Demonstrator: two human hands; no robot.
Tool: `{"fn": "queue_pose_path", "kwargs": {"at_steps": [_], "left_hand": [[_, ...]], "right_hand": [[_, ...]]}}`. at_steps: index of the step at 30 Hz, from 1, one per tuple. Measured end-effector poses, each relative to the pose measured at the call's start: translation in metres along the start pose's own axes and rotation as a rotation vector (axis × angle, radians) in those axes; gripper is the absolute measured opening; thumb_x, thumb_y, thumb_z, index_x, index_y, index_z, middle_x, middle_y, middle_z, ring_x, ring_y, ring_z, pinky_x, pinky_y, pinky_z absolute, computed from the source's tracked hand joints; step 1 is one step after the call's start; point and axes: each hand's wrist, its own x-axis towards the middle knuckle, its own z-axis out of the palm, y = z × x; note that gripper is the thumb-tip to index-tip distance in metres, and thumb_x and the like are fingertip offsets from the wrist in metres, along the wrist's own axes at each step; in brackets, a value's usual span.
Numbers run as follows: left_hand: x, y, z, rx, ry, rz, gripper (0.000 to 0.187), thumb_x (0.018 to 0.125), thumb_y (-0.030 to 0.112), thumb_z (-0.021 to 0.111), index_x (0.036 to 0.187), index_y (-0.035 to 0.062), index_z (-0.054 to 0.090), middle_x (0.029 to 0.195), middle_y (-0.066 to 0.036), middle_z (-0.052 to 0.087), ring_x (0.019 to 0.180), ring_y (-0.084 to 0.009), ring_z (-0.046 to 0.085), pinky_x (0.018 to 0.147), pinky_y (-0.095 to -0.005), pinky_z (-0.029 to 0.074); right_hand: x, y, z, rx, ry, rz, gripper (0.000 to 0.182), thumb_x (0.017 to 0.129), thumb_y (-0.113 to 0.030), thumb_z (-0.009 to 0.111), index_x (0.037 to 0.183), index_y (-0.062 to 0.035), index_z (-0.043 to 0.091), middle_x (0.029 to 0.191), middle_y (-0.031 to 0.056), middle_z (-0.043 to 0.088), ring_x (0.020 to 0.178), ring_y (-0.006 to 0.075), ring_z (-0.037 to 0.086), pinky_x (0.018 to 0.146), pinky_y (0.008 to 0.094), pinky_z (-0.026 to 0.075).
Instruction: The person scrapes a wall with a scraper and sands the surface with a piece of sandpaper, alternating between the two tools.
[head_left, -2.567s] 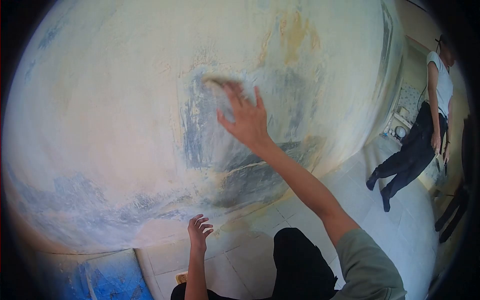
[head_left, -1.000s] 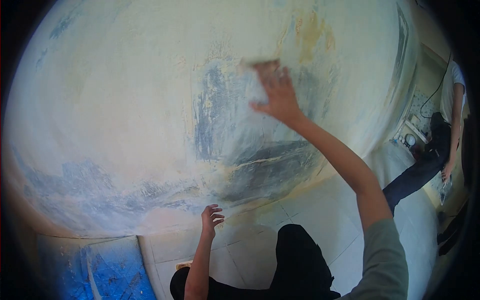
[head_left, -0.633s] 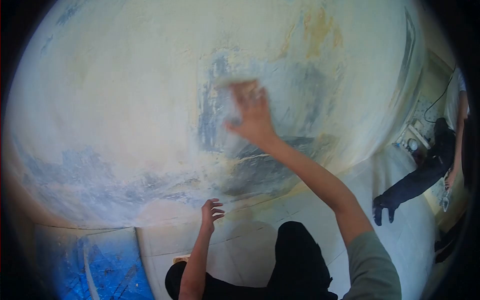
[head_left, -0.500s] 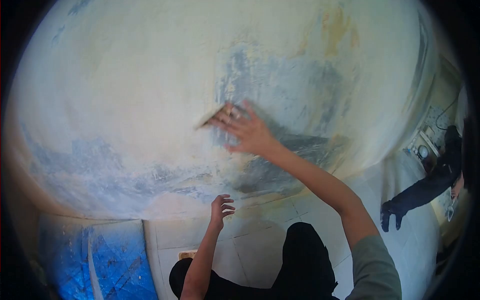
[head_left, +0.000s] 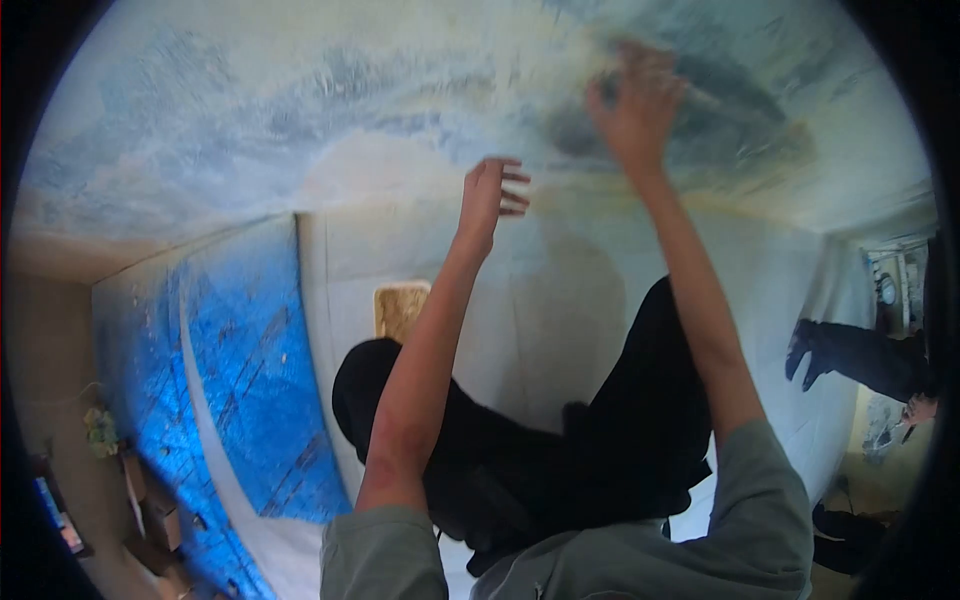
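My right hand (head_left: 640, 105) is up against the painted wall (head_left: 270, 100), over a dark grey patch, and is smeared by motion. Its fingers press on a thin flat piece that shows only as a blur, mostly hidden by the hand. Lower and to the left, my left hand (head_left: 492, 195) hangs in front of the wall's bottom edge. Its fingers are loosely bent and apart, with nothing in them. The wall has blue-grey, cream and yellowish smears.
A small tray (head_left: 382, 290) with brownish stuff lies on the pale floor, beyond my left knee. Blue sheeting (head_left: 265, 380) stretches along the left. At the right edge sits another person, with a dark-clad leg (head_left: 865, 355) and a hand (head_left: 918, 408) showing.
My view has tipped downward, showing more floor and my legs. My right hand has swept from the lighter blue-grey area rightward to the dark patch. My left hand stays loosely bent.
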Motion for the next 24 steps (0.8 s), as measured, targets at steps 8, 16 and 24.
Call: {"fn": "queue_pose_path", "kwargs": {"at_steps": [8, 16, 24], "left_hand": [[-0.008, 0.001, -0.017, 0.086, 0.083, -0.093, 0.048, 0.094, 0.035, 0.031, 0.118, 0.0003, 0.053, 0.109, -0.014, 0.061, 0.08, -0.0231, 0.063, 0.075, -0.0354, 0.051], [-0.014, -0.001, -0.009, 0.134, 0.048, -0.05, 0.046, 0.094, 0.031, 0.029, 0.119, -0.0001, 0.052, 0.108, -0.016, 0.061, 0.081, -0.0229, 0.063, 0.076, -0.034, 0.052], [-0.008, -0.007, -0.003, 0.14, 0.062, -0.108, 0.044, 0.093, 0.033, 0.034, 0.118, 0.0013, 0.052, 0.105, -0.015, 0.061, 0.079, -0.0216, 0.063, 0.073, -0.0333, 0.051]], "right_hand": [[-0.024, -0.047, 0.0, 0.162, -0.202, 0.117, 0.093, 0.08, -0.042, 0.063, 0.146, 0.0006, 0.015, 0.15, 0.0235, 0.016, 0.135, 0.0476, 0.015, 0.109, 0.0587, 0.012], [-0.029, -0.057, 0.02, 0.149, -0.165, 0.128, 0.095, 0.078, -0.044, 0.064, 0.148, -0.0039, 0.013, 0.152, 0.0191, 0.013, 0.138, 0.0441, 0.011, 0.11, 0.058, 0.01], [-0.024, -0.032, 0.03, 0.049, -0.261, 0.075, 0.087, 0.081, -0.053, 0.058, 0.148, -0.0114, 0.021, 0.153, 0.0126, 0.016, 0.139, 0.0416, 0.012, 0.109, 0.0612, 0.009]]}}
